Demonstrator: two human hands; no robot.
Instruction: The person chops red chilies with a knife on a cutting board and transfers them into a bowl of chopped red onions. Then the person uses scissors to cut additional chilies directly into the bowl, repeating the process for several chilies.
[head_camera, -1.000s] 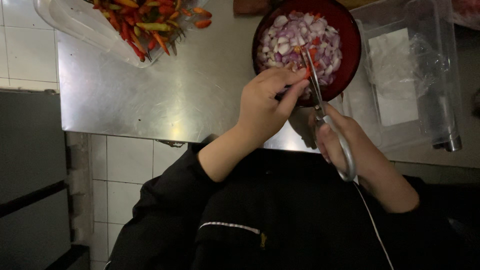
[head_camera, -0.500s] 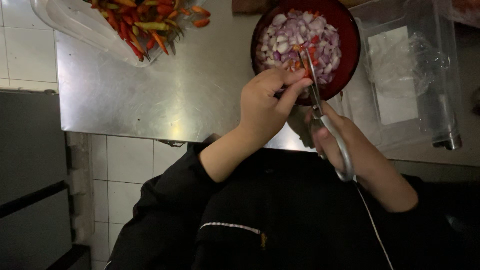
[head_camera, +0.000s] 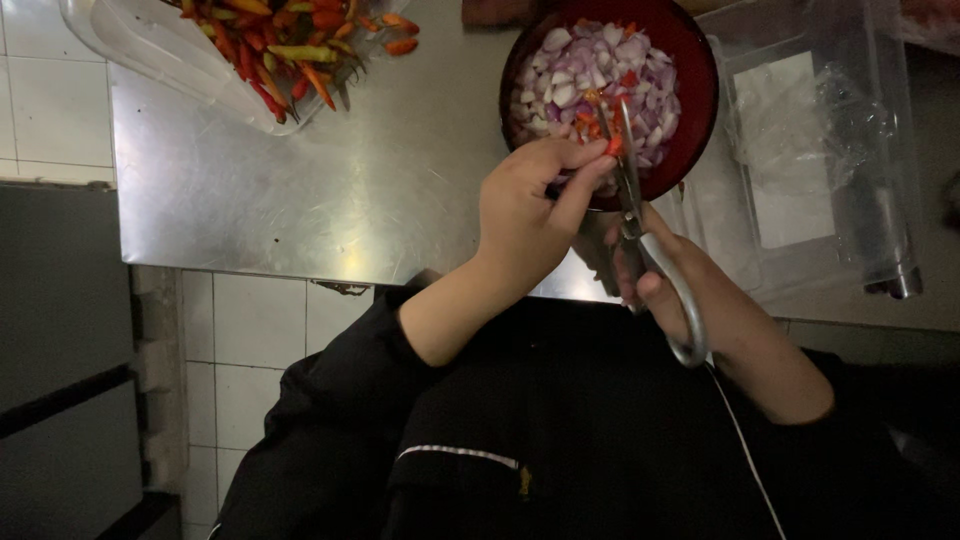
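Tray (head_camera: 150, 50) of chilies (head_camera: 290, 40) sits top left on the steel surface (head_camera: 330, 180). Left hand (head_camera: 530, 215) pinches a chili (head_camera: 612, 143) over the red bowl (head_camera: 695, 90) of chopped onion (head_camera: 590, 75); right hand (head_camera: 670, 285) grips scissors (head_camera: 640, 220), blades at that chili.

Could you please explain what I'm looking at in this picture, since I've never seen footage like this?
A camera worn on a person's head looks down at their own two bare hands; there is no machine. The left hand pinches a small red chilli piece over a dark red bowl of chopped onion. The right hand has its grip on scissors, blades at the chilli. On the steel table also lie a clear tray of chillies and a clear plastic container.
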